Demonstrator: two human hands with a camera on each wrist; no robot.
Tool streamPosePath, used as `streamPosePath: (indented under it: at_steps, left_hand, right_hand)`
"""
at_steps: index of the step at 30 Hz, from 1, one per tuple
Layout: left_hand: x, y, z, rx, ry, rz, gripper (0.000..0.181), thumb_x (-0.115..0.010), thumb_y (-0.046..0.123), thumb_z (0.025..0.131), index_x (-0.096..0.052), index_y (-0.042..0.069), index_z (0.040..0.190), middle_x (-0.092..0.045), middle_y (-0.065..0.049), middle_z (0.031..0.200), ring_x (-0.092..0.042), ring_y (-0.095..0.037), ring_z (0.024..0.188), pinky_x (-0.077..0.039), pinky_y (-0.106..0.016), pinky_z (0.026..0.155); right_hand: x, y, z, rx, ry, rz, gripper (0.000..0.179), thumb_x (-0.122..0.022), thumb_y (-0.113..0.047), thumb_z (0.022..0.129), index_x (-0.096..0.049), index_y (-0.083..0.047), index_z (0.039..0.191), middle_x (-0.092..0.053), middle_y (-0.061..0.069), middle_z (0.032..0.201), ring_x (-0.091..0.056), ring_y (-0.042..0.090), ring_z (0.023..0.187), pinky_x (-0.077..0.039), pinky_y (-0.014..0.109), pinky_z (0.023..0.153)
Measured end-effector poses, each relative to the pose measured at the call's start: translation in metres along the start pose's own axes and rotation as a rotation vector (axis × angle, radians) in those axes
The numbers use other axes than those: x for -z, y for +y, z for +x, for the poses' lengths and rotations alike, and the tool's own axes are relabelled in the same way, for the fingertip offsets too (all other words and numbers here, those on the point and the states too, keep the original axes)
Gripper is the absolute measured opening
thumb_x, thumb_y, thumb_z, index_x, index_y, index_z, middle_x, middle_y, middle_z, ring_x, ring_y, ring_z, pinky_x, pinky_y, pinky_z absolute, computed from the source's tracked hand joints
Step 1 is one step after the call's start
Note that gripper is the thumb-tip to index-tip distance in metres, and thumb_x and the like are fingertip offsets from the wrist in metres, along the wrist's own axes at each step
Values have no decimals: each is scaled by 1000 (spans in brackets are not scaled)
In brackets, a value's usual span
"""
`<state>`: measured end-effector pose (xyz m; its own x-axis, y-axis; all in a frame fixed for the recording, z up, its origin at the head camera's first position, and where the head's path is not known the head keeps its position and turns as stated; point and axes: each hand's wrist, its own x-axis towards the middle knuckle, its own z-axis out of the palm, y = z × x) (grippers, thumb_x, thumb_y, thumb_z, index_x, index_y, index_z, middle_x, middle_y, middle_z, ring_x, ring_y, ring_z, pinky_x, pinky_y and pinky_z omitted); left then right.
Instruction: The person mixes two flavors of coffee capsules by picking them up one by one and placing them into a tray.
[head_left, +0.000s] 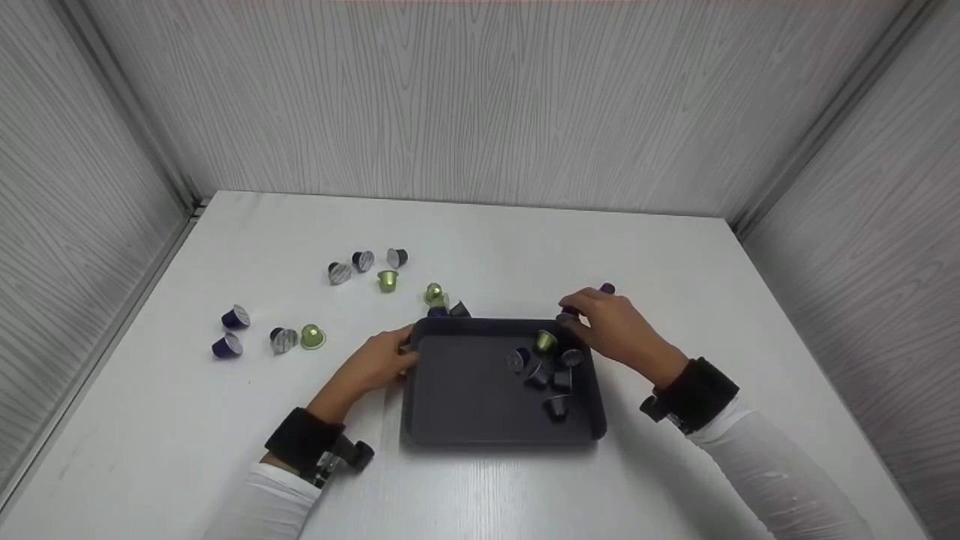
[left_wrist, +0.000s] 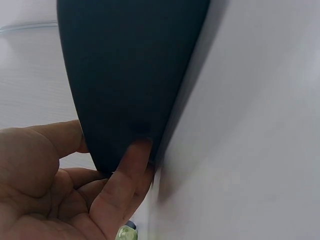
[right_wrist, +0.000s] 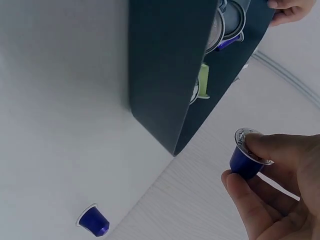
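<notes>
A dark grey tray sits on the white table with several coffee capsules in its right half, among them a green capsule. My left hand grips the tray's left side near the far corner, with fingers against its outer wall. Over the far right corner, my right hand pinches a blue coffee capsule between thumb and fingers, its silver lid partly under the thumb. On the table beyond that corner lies another blue capsule.
Capsules lie close behind the tray, including a green capsule and a dark capsule. More are scattered to the left, such as a blue capsule and a green capsule. Grey wood-grain panels enclose the table's back and sides.
</notes>
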<state>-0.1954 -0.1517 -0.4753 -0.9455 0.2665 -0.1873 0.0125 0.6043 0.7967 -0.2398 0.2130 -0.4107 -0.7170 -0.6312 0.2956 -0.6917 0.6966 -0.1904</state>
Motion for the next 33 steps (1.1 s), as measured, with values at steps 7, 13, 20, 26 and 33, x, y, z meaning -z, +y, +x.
streamPosePath:
  at_steps: [7, 13, 20, 26, 33]
  left_hand:
    - [0, 1, -1, 5, 3, -2, 55, -56, 13, 95, -42, 4, 148, -59, -19, 130, -64, -27, 102, -58, -35, 74]
    - [0, 1, -1, 28, -6, -8, 57, -56, 13, 96, -38, 5, 150, -57, -20, 132, -64, -27, 103, -58, -35, 75]
    - [0, 1, -1, 23, -8, -13, 56, -57, 13, 96, -40, 5, 149, -57, -22, 132, -63, -29, 106, -59, -36, 76]
    - [0, 1, -1, 15, -10, -10, 56, -57, 13, 96, -40, 6, 149, -54, -23, 135, -63, -29, 107, -59, -36, 75]
    - [0, 1, -1, 11, -4, 1, 57, -57, 13, 95, -40, 5, 149, -55, -24, 134, -63, -30, 106, -59, -36, 75]
  right_hand:
    - [2, -16, -5, 109, -53, 19, 25, -72, -8, 89, -68, -4, 113, -68, 8, 106, -68, 19, 85, -57, 33, 71]
    - [2, -28, -8, 140, -117, 18, 27, -72, -8, 88, -67, -3, 114, -67, 8, 104, -67, 18, 81, -56, 32, 69]
    - [-4, -39, -12, 182, -179, 28, 24, -72, -10, 88, -68, -8, 111, -65, 2, 96, -63, 13, 77, -55, 28, 67]
    - [-11, -49, -15, 241, -221, 30, 23, -71, -11, 89, -68, -7, 111, -64, 1, 96, -62, 12, 76, -55, 27, 67]
    - [-18, -60, -18, 339, -271, 13, 18, -70, -18, 92, -68, -8, 107, -63, 1, 91, -61, 11, 76, -54, 27, 67]
